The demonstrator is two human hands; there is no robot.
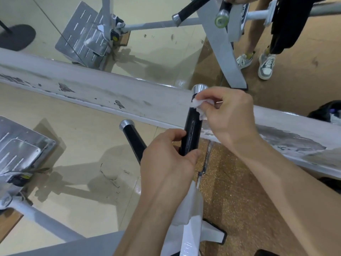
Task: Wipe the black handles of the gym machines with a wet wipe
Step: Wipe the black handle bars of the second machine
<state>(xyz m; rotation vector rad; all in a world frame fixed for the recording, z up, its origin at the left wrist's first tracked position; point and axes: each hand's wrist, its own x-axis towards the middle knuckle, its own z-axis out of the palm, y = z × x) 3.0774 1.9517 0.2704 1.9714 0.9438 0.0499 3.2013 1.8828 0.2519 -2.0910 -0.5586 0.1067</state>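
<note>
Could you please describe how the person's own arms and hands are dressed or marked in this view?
Both are bare. The left hand and right hand wear no gloves, and no ring, watch or wristband shows. The left forearm and right forearm are uncovered as far as the picture's edge, so no sleeve is visible. No markings or tattoos can be seen.

We see a glossy cream floor [83, 145] beside a speckled brown mat [230, 191]. A white ledge [110, 89] with chipped paint crosses the view under a mirror [156, 43]; a metal footplate [20, 150] stands at left.
</note>
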